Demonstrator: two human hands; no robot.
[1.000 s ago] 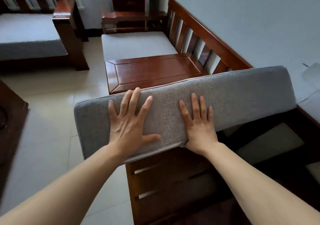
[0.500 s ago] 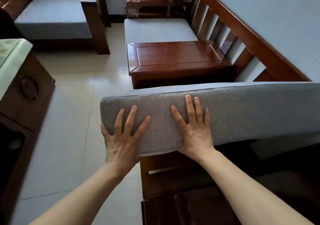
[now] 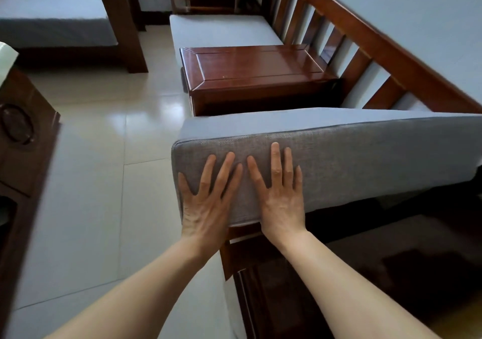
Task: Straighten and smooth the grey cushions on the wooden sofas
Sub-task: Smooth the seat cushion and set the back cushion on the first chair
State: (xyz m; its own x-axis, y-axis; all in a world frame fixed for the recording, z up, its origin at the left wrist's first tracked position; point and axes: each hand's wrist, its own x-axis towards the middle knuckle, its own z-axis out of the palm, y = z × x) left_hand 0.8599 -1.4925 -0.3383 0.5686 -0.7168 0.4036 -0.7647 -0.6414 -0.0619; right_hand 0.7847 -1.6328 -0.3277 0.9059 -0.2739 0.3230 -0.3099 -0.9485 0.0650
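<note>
Both hands have drawn closer together since a second ago, and the grey cushion has tipped from a steep slant to nearly level. Nearest, two bare forearms reach forward. The left hand (image 3: 208, 203) and right hand (image 3: 280, 198) lie flat side by side, fingers spread and straight, palms pressing the cushion's (image 3: 365, 161) near side wall at its left end; neither grip curls round anything. This cushion sits partly over the dark wooden sofa frame (image 3: 250, 255), its left corner overhanging. It looks thick, foam-filled and light, firm enough to keep its shape, with coarse non-slip fabric; pushing flat on the side wall or grasping the edges should suit. Beyond stands a polished wooden table (image 3: 255, 70), then a second seat cushion (image 3: 221, 29).
</note>
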